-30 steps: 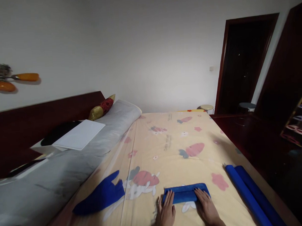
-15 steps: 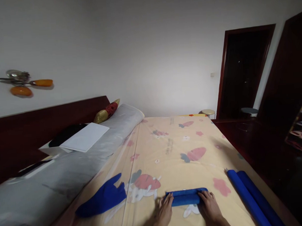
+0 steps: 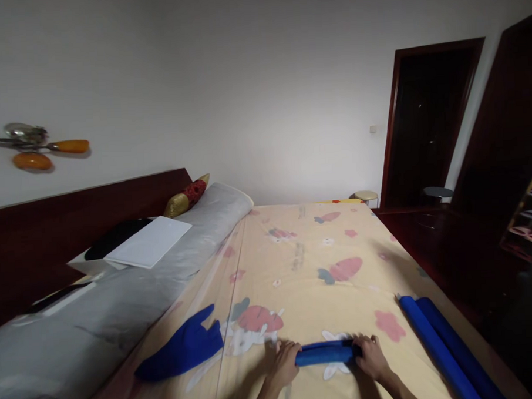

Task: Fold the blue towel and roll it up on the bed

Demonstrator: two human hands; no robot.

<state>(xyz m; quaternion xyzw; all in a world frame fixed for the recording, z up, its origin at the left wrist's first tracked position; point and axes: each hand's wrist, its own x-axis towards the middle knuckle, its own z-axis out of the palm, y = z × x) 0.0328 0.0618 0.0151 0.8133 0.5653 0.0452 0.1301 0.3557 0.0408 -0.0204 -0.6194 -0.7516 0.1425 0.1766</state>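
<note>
A blue cloth (image 3: 324, 353) lies rolled into a narrow tube on the yellow patterned bed sheet (image 3: 313, 262), near the front edge. My left hand (image 3: 282, 364) grips its left end and my right hand (image 3: 370, 356) grips its right end, fingers curled over the roll. A loose, crumpled blue cloth (image 3: 182, 346) lies on the sheet to the left of my left hand, apart from it. Two long blue rolls (image 3: 440, 345) lie side by side along the bed's right edge, beyond my right hand.
A long grey bolster (image 3: 120, 294) runs along the dark wooden headboard (image 3: 73, 225) on the left, with a white board (image 3: 148, 241) and a red and gold cushion (image 3: 187, 194) on it. Dark furniture, a doorway (image 3: 425, 122) and two stools (image 3: 365, 196) stand at the right.
The blue cloth has gone from a flat folded band to a tight narrow roll, drawn nearer to me. Both hands have curled from flat on it to gripping its ends.
</note>
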